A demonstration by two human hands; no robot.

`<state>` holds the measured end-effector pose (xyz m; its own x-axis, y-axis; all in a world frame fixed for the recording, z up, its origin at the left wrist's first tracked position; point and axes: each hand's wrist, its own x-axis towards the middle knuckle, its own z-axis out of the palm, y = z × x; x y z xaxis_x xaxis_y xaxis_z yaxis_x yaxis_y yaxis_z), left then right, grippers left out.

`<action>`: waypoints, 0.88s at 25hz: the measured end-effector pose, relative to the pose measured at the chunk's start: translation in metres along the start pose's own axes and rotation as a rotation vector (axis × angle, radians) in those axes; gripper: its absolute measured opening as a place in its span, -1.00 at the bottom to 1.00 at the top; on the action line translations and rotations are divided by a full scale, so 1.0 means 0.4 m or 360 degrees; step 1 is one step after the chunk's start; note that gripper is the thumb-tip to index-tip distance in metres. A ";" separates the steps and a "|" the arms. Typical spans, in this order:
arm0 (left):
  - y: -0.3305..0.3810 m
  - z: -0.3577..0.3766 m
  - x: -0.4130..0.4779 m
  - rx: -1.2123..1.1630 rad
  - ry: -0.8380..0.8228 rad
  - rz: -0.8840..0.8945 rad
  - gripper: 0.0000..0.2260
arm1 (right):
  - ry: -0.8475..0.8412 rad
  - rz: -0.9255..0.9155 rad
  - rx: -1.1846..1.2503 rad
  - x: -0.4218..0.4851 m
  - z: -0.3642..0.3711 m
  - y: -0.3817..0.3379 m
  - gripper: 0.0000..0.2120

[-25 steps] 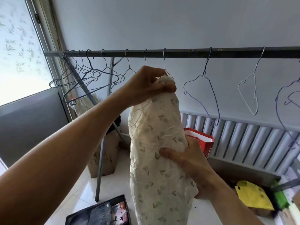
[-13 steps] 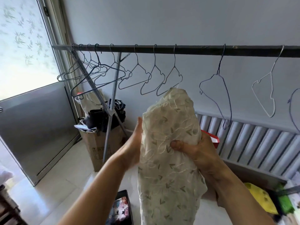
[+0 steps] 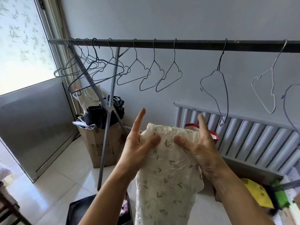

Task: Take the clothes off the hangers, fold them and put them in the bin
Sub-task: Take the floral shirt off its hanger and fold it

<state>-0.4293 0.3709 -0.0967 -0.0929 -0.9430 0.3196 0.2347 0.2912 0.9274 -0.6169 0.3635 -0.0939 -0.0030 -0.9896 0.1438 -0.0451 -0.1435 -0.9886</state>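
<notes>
A cream garment (image 3: 168, 176) embroidered with small green leaves hangs folded lengthwise in front of me, below the rail. My left hand (image 3: 138, 148) pinches its upper left edge, thumb on the front and forefinger pointing up. My right hand (image 3: 201, 148) pinches the upper right edge the same way, one finger raised behind the cloth. Several empty wire hangers (image 3: 168, 75) hang on the dark rail (image 3: 194, 45). A dark bin (image 3: 81, 210) with some pink cloth inside sits on the floor at the lower left, partly hidden by my left forearm.
A cardboard box (image 3: 100, 143) stuffed with black items stands by the rack's crossed legs (image 3: 107, 127). A red bag (image 3: 212, 135) and a white radiator (image 3: 253, 137) are behind the garment. A yellow bag (image 3: 256, 192) and clutter lie at the lower right. A glass door (image 3: 24, 62) is on the left.
The garment has come down from rail height to chest height. My left hand left its top end and now holds the left edge beside my right hand.
</notes>
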 end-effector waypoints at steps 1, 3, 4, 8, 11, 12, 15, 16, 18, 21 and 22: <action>0.000 0.000 0.000 -0.0019 0.0006 0.0024 -0.29 | -0.0124 -0.0010 0.0002 -0.006 -0.005 -0.007 0.20; 0.000 0.001 0.002 -0.0012 0.0014 0.0062 -0.31 | -0.0388 0.0023 0.0003 -0.020 -0.011 -0.021 0.08; 0.002 0.003 0.003 0.0003 0.0024 0.0090 -0.32 | -0.0438 0.0033 -0.0024 -0.024 -0.013 -0.023 -0.04; 0.023 0.009 0.007 0.0053 0.0019 0.0162 -0.35 | -0.0177 -0.0105 -0.0349 -0.027 -0.008 -0.023 -0.72; 0.035 0.004 0.010 0.0023 0.0009 0.0165 -0.36 | 0.0001 -0.0179 -0.0435 -0.021 -0.013 -0.021 -0.80; 0.039 0.003 0.013 0.0006 0.0022 0.0165 -0.36 | 0.0032 -0.0194 -0.0437 -0.020 -0.015 -0.022 -0.72; 0.049 -0.004 0.031 -0.0065 0.0083 0.0134 -0.35 | 0.0002 -0.0317 -0.0235 -0.016 -0.009 -0.034 -0.73; 0.048 -0.007 0.035 -0.0057 0.0109 0.0123 -0.33 | 0.0013 -0.0355 -0.0202 -0.015 -0.004 -0.039 -0.82; 0.028 -0.011 0.038 0.0246 0.0213 0.0129 -0.22 | 0.0113 -0.0420 -0.0202 -0.008 0.008 -0.045 -0.93; -0.004 0.001 0.027 0.0753 0.0322 0.0179 -0.08 | 0.0237 -0.0441 -0.0209 0.004 0.021 -0.043 -0.95; -0.010 0.000 0.030 0.0726 0.0288 0.0138 -0.01 | 0.0240 -0.0430 -0.0212 0.006 0.024 -0.046 -0.94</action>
<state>-0.4312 0.3586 -0.0967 0.0869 -0.9133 0.3979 -0.2167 0.3725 0.9024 -0.6066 0.3635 -0.0758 -0.1202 -0.9019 0.4149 -0.1947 -0.3884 -0.9007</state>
